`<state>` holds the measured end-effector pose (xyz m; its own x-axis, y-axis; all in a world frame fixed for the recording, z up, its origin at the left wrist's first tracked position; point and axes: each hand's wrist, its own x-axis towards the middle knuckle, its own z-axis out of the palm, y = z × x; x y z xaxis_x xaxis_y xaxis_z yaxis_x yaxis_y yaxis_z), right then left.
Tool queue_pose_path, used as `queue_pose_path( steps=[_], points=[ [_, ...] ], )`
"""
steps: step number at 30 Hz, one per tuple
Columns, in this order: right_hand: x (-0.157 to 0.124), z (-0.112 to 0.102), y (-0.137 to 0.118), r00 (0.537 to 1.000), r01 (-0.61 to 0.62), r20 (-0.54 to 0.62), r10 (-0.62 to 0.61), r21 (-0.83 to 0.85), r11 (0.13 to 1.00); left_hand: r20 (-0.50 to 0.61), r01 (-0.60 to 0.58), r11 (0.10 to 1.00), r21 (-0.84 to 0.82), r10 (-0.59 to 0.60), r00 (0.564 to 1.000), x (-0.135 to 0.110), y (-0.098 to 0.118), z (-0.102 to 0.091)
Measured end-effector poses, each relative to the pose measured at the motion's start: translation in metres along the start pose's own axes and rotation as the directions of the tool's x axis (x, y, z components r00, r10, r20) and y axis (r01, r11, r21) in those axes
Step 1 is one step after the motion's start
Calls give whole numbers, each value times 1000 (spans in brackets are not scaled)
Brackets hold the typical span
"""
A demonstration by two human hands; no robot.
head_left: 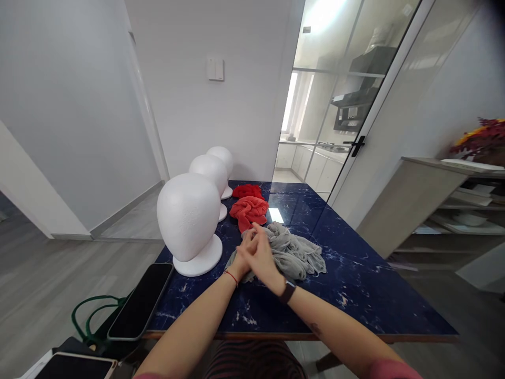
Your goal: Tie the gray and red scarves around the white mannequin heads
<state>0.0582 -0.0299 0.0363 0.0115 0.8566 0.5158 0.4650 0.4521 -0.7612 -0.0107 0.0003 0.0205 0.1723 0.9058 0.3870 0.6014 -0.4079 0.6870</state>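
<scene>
My left hand point(241, 259) and my right hand point(263, 259) meet in front of me, touching each other above a crumpled grey cloth point(294, 250). The right thumb lies across the left hand, and its fingers stretch forward. Part of the left hand's fingers is hidden behind the right. No object shows in either hand. Just beyond them lies a bunched coral-red cloth point(249, 209), with a deeper red cloth point(248, 191) behind it. To the left, three white foam heads stand upright in a row: a near head point(188, 216), a middle head point(209, 169) and a far head point(221, 157).
The dark blue marbled table point(347, 287) runs up to the wall. A black phone point(142, 302) lies at its left edge, near a green cord point(84, 316) and a second phone point(74, 367). Right of it are a glass door point(315, 105) and a shelf unit point(418, 200).
</scene>
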Motion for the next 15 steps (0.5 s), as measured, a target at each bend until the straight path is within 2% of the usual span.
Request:
queue_pose_path(
  steps=[2, 5, 7, 9, 11, 13, 15],
  points=[
    [10, -43, 35, 995, -7, -96, -3, -104, 995, 4, -43, 999, 16, 43, 999, 0, -4, -2],
    [20, -91, 86, 943, -258, -271, 191, -239, 936, 64, -106, 987, 125, 98, 993, 1, -10, -2],
    [19, -105, 106, 926, -357, -229, 301, -267, 895, 105, -103, 974, 202, 83, 991, 2, -13, 0],
    [13, -103, 110, 952, -303, -67, 297, -298, 905, 114, -77, 970, 232, 51, 992, 3, -15, 3],
    [4, -91, 102, 975, -117, 148, 167, -298, 947, 67, -43, 978, 202, 30, 997, 3, -16, 5],
    [-6, -75, 90, 952, 57, 304, 21, -246, 968, -29, -3, 993, 115, 7, 1000, 3, -18, 5],
    [-12, -60, 79, 930, 140, 365, -49, -228, 963, -125, 40, 999, 0, -40, 991, 5, -21, 4]
  ],
)
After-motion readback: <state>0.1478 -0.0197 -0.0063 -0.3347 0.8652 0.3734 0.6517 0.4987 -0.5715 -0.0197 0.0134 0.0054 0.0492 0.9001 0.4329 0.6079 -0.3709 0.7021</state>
